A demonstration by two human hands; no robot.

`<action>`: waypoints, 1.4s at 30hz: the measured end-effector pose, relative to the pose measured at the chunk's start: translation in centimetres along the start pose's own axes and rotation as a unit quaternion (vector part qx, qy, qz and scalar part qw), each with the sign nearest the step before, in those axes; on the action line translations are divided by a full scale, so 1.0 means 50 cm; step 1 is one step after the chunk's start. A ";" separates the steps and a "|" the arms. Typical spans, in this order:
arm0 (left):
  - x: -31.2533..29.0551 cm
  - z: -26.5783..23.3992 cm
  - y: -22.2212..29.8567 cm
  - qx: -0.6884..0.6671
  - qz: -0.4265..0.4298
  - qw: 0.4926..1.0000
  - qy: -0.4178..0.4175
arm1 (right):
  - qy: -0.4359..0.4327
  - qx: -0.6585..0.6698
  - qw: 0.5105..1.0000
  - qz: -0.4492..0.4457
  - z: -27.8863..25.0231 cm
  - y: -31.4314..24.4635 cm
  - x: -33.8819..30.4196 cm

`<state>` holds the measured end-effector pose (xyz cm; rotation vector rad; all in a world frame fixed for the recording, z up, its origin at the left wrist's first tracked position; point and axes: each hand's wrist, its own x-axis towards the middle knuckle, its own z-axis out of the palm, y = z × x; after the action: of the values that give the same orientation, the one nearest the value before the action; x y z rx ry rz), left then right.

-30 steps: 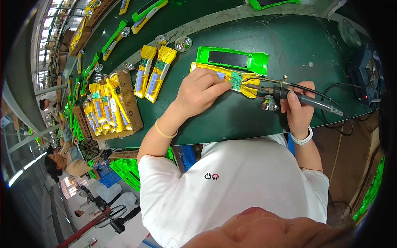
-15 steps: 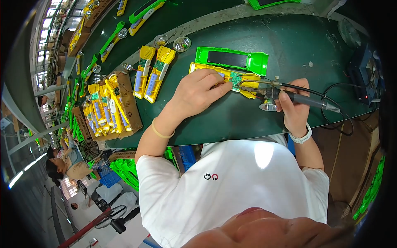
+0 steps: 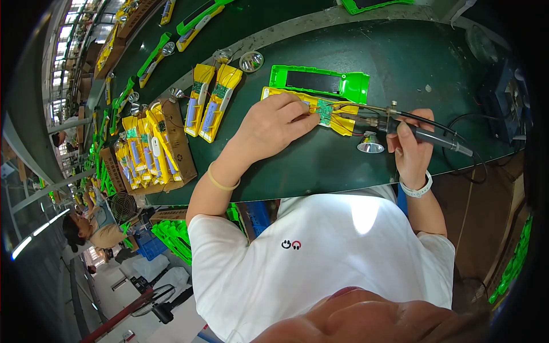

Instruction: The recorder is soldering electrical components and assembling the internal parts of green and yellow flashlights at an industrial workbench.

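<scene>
My left hand [image 3: 280, 123] lies over the left part of a yellow lamp housing [image 3: 345, 128], its fingers closed on it and hiding much of that end. A small green circuit board [image 3: 324, 112] shows just right of my fingertips, with thin wires running off it. Closed around the handle of a soldering iron [image 3: 426, 136] is my right hand [image 3: 413, 143]. The iron points left, its tip near the right end of the board; contact cannot be made out. Below the iron rests a silver reflector [image 3: 370, 144]. A bright green frame [image 3: 355, 87] lies directly behind the housing.
Two yellow housings with purple battery cells [image 3: 210, 117] lie to the left, beside a cardboard box [image 3: 182, 150] of similar ones. A loose reflector [image 3: 251, 61] sits behind them. At far right stands a dark blue soldering station [image 3: 502, 108] with looping cable. Other people work at left.
My right hand has shifted slightly right, drawing the soldering iron back a little from the circuit board. The silver reflector now shows more fully. My left hand stays almost still.
</scene>
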<state>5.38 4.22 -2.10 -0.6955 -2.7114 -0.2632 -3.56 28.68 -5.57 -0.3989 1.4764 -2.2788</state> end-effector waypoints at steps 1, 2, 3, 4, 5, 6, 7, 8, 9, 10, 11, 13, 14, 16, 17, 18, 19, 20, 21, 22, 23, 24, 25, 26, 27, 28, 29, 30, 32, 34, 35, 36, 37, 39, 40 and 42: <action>0.001 0.001 0.000 -0.004 -0.005 1.000 0.001 | 0.000 0.000 1.000 0.000 -0.003 0.000 0.000; 0.001 0.001 0.001 -0.007 -0.009 1.000 0.001 | 0.007 0.007 1.000 -0.005 -0.008 0.000 -0.001; 0.002 0.000 0.001 -0.007 -0.009 1.000 0.001 | 0.015 0.013 1.000 -0.009 -0.012 0.000 -0.002; 0.003 -0.002 0.000 -0.024 -0.021 1.000 -0.002 | 0.033 0.022 0.999 -0.023 -0.008 -0.001 -0.002; 0.005 -0.003 -0.001 -0.040 -0.031 0.999 -0.005 | 0.034 0.023 0.999 -0.024 -0.013 -0.001 -0.001; 0.007 -0.006 -0.002 -0.041 -0.030 0.999 -0.005 | 0.050 0.025 0.998 -0.036 -0.021 -0.002 0.000; 0.010 -0.010 -0.004 -0.106 -0.079 0.991 0.021 | 0.066 0.026 0.996 -0.048 -0.026 -0.002 0.001; 0.013 -0.014 -0.005 -0.171 -0.128 0.976 0.047 | 0.083 0.031 0.994 -0.069 -0.022 -0.006 0.005; 0.024 -0.017 -0.001 -0.140 -0.157 0.977 0.033 | 0.082 0.025 0.993 -0.078 -0.028 -0.009 0.010; 0.046 -0.012 0.003 -0.129 -0.144 0.981 0.029 | 0.081 0.020 0.993 -0.087 -0.034 -0.012 0.015; 0.068 -0.001 0.011 -0.115 -0.134 0.984 0.026 | 0.094 0.017 0.991 -0.091 -0.030 -0.020 0.020; 0.101 0.026 0.022 -0.111 -0.128 0.985 0.028 | 0.098 0.017 0.991 -0.092 -0.021 -0.029 0.030; 0.116 0.040 0.026 -0.083 -0.127 0.988 0.009 | 0.109 0.015 0.990 -0.094 -0.022 -0.032 0.032; 0.122 0.044 0.025 -0.081 -0.135 0.987 0.001 | 0.110 0.004 0.989 -0.094 -0.030 -0.036 0.033; 0.118 0.039 0.019 -0.148 -0.162 0.975 0.014 | 0.106 0.010 0.989 -0.104 -0.039 -0.036 0.032; 0.111 0.032 0.014 -0.215 -0.189 0.958 0.027 | 0.103 0.016 0.988 -0.113 -0.046 -0.037 0.032; 0.102 0.029 0.012 -0.306 -0.253 0.918 0.020 | 0.105 0.013 0.988 -0.116 -0.052 -0.041 0.036; 0.099 0.031 0.020 -0.307 -0.252 0.918 0.019 | 0.104 0.010 0.988 -0.118 -0.055 -0.045 0.042; 0.096 0.032 0.030 -0.349 -0.309 0.884 0.038 | 0.101 0.012 0.989 -0.110 -0.058 -0.049 0.048; 0.095 0.034 0.034 -0.389 -0.364 0.844 0.057 | 0.092 0.013 0.991 -0.101 -0.058 -0.052 0.054; 0.095 0.031 0.034 -0.338 -0.339 0.878 -0.022 | 0.081 0.015 0.993 -0.090 -0.057 -0.057 0.060; 0.098 0.037 0.036 -0.246 -0.267 0.932 -0.017 | 0.082 0.028 0.992 -0.088 -0.054 -0.059 0.067; 0.103 0.046 0.038 -0.150 -0.190 0.970 -0.012 | 0.082 0.028 0.992 -0.087 -0.050 -0.062 0.071; 0.097 0.063 0.033 -0.129 -0.149 0.980 0.002 | 0.084 0.027 0.992 -0.087 -0.046 -0.064 0.076; 0.090 0.071 0.033 -0.129 -0.150 0.980 0.003 | 0.085 0.027 0.992 -0.088 -0.044 -0.066 0.079; 0.087 0.073 0.035 -0.145 -0.180 0.971 0.052 | 0.084 0.026 0.992 -0.088 -0.047 -0.066 0.081; 0.085 0.076 0.034 -0.163 -0.208 0.959 0.099 | 0.077 0.021 0.993 -0.088 -0.052 -0.063 0.081; 0.080 0.073 0.029 -0.140 -0.218 0.959 0.116 | 0.070 0.017 0.994 -0.087 -0.055 -0.062 0.081; 0.078 0.078 0.016 -0.128 -0.225 0.959 0.119 | 0.053 -0.014 0.997 -0.056 -0.057 -0.063 0.086; 0.074 0.077 0.014 -0.136 -0.253 0.954 0.081 | 0.020 -0.061 0.998 -0.002 -0.052 -0.066 0.089; 0.077 0.076 0.013 -0.137 -0.255 0.954 0.081 | -0.001 -0.067 0.998 0.010 -0.053 -0.060 0.092; 0.081 0.073 0.010 -0.136 -0.251 0.956 0.069 | -0.021 -0.073 0.997 0.021 -0.054 -0.053 0.096; 0.084 0.070 0.008 -0.135 -0.247 0.958 0.056 | -0.044 -0.081 0.996 0.017 -0.053 -0.047 0.101; 0.084 0.065 0.003 -0.123 -0.242 0.962 0.038 | -0.062 -0.080 0.995 0.017 -0.052 -0.034 0.105; 0.085 0.062 0.000 -0.112 -0.235 0.965 0.018 | -0.077 -0.078 0.994 0.017 -0.052 -0.030 0.107; 0.089 0.058 -0.005 -0.114 -0.226 0.967 -0.001 | -0.076 -0.077 0.994 0.025 -0.048 -0.025 0.108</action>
<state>0.81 6.65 -3.21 -0.1176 -2.8369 -0.6893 -9.56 28.51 -5.28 -0.5620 1.5703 -2.0531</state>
